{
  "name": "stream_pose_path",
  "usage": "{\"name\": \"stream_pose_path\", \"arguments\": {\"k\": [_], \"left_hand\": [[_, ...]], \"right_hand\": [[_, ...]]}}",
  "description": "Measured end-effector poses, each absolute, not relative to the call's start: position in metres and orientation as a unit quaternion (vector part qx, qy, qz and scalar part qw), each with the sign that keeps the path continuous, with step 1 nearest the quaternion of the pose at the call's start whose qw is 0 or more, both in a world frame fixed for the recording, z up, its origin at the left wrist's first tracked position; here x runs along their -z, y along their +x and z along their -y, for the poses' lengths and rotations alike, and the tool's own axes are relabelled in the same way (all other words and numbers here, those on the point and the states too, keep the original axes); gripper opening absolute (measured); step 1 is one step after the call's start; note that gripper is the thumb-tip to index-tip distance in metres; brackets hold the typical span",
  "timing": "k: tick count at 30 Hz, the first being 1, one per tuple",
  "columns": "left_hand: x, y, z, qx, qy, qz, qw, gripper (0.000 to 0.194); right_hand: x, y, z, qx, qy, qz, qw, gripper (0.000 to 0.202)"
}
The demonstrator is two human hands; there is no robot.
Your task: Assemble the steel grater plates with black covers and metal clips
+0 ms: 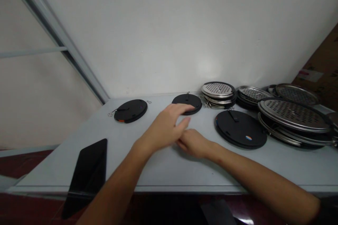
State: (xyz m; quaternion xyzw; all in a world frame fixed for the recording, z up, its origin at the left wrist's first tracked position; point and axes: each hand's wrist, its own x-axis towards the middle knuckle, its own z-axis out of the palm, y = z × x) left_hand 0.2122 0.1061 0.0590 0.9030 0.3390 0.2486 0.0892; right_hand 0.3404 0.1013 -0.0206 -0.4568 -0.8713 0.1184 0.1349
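My left hand is raised over the middle of the white table, thumb and fingers apart, with nothing seen between them. Its fingers overlap a flat round black disc in the view; whether they touch cannot be made out. Just below, my right hand is closed close to the tabletop, its fingers curled under. Anything inside it is hidden. The two hands meet or overlap at the left thumb. To the right of my right hand lies a larger black disc with a strap and a small coloured oval sticker.
Another black disc and a small metal clip lie at the back left. Stacked round perforated metal plates stand at right. A black tablet-like slab overhangs the front edge. A cardboard box stands far right.
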Motion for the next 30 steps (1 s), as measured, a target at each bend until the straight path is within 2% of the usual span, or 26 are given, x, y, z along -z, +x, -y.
{"name": "stream_pose_path", "arguments": {"k": [2, 3, 6, 9, 18, 26, 30], "left_hand": [[-0.035, 0.231, -0.155, -0.127, 0.914, -0.386, 0.011, 0.048], [-0.021, 0.240, -0.176, -0.104, 0.913, -0.395, 0.002, 0.052], [0.015, 0.257, -0.214, -0.074, 0.906, -0.416, -0.014, 0.060], [0.032, 0.261, -0.222, -0.078, 0.897, -0.433, -0.045, 0.063], [0.035, 0.254, -0.216, -0.081, 0.884, -0.442, -0.127, 0.048], [0.037, 0.238, -0.207, -0.091, 0.883, -0.433, -0.157, 0.035], [0.039, 0.219, -0.212, -0.129, 0.871, -0.448, -0.158, 0.036]], "right_hand": [[0.022, 0.339, -0.101, -0.086, -0.448, 0.879, 0.134, 0.025], [0.023, 0.339, -0.100, -0.074, -0.445, 0.883, 0.131, 0.025], [0.024, 0.339, -0.099, -0.052, -0.436, 0.889, 0.128, 0.025], [0.025, 0.341, -0.099, -0.041, -0.435, 0.890, 0.131, 0.024], [0.021, 0.342, -0.101, -0.039, -0.442, 0.887, 0.126, 0.025], [0.019, 0.344, -0.103, -0.028, -0.439, 0.888, 0.132, 0.025], [0.016, 0.353, -0.108, -0.018, -0.436, 0.889, 0.137, 0.020]]}}
